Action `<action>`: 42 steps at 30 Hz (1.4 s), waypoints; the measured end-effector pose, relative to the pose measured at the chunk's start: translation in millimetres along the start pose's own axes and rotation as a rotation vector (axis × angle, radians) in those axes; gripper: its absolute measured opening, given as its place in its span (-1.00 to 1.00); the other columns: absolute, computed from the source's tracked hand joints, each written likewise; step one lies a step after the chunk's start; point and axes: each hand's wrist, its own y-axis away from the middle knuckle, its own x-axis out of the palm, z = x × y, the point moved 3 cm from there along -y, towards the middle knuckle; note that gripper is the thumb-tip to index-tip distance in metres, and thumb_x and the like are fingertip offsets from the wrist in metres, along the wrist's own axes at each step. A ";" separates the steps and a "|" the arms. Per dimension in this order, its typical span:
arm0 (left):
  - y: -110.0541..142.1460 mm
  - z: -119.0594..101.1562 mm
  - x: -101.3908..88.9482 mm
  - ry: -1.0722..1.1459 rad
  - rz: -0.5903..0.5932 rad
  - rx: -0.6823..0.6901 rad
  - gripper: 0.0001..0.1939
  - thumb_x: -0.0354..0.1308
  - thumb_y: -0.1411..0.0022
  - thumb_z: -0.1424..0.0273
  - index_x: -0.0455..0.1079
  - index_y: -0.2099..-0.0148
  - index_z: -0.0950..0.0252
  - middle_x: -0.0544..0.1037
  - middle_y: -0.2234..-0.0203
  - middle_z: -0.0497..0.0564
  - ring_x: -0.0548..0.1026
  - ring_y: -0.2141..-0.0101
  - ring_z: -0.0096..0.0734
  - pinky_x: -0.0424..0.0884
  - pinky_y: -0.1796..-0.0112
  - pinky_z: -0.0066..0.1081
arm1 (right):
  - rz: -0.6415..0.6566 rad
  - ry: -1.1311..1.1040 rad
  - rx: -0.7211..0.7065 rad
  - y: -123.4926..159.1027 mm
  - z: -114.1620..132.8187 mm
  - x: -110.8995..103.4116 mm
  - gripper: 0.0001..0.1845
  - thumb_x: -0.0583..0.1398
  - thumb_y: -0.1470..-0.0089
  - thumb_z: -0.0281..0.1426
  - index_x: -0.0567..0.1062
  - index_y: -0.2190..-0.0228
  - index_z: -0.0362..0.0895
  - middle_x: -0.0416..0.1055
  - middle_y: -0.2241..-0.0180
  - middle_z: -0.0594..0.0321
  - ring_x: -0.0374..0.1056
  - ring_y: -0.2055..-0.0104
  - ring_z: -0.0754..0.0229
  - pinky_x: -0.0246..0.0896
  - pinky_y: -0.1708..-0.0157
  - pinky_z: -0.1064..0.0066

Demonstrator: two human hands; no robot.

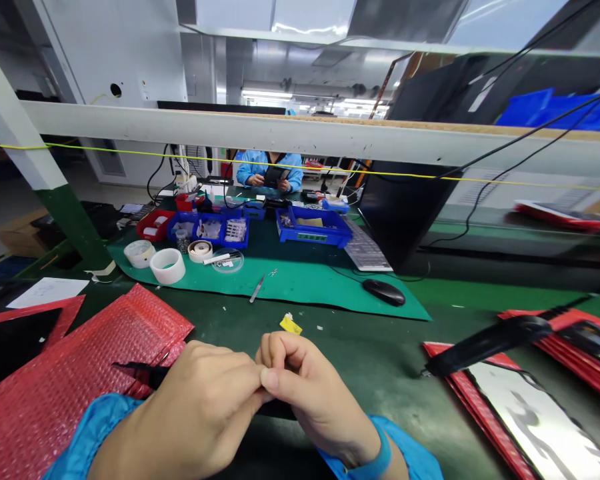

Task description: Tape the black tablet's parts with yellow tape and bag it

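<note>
Head view, lower centre: left hand (200, 403) and right hand (320, 397) met, fingertips pinched, any contents hidden. Handling seemed unfinished; what remained was unclear.

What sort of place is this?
Probably an electronics assembly or repair workshop: tweezers on a green mat, blue parts bins, and what looks like a corded electric screwdriver.

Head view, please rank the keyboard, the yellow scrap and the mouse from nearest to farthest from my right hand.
From your right hand:
1. Yellow scrap, just ahead.
2. Mouse, ahead to the right, on the green mat.
3. Keyboard, beyond the mouse.
</note>
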 end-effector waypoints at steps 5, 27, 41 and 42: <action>-4.0 -0.7 -2.2 0.067 -0.053 0.031 -0.72 0.03 -0.50 0.55 0.40 0.31 0.27 0.49 0.55 -0.10 0.45 0.56 -0.45 0.22 0.50 -0.35 | 0.020 0.097 -0.049 3.8 12.2 -2.5 -0.48 0.49 -0.07 -0.07 0.36 0.49 -0.10 0.31 0.47 0.35 0.21 0.41 0.27 0.13 0.40 0.45; -0.7 7.1 -14.4 0.566 -0.062 -0.269 -0.72 0.11 -0.53 0.39 0.66 -0.02 0.06 0.68 0.37 -0.08 0.61 0.36 -0.41 0.55 0.26 -0.52 | -0.006 0.992 -0.452 14.6 51.0 -13.9 -0.73 0.15 -0.47 -0.30 0.64 0.20 -0.05 0.63 0.34 0.23 0.49 0.33 0.17 0.31 0.28 0.35; 4.2 4.9 -15.1 0.468 -0.128 -0.250 -0.72 0.16 -0.51 0.36 0.66 -0.10 0.01 0.77 0.17 -0.03 0.71 0.27 -0.34 0.64 0.19 -0.49 | -0.010 1.011 -0.478 16.4 50.8 -11.6 -0.71 0.13 -0.48 -0.28 0.64 0.21 -0.04 0.64 0.37 0.24 0.47 0.37 0.17 0.27 0.31 0.34; 5.9 6.0 -15.0 0.454 -0.157 -0.266 -0.70 0.20 -0.49 0.36 0.64 -0.14 -0.03 0.77 0.16 -0.05 0.72 0.24 -0.34 0.65 0.18 -0.50 | -0.016 1.020 -0.481 16.6 50.5 -11.9 -0.71 0.14 -0.48 -0.27 0.64 0.21 -0.05 0.63 0.37 0.23 0.46 0.38 0.17 0.26 0.32 0.34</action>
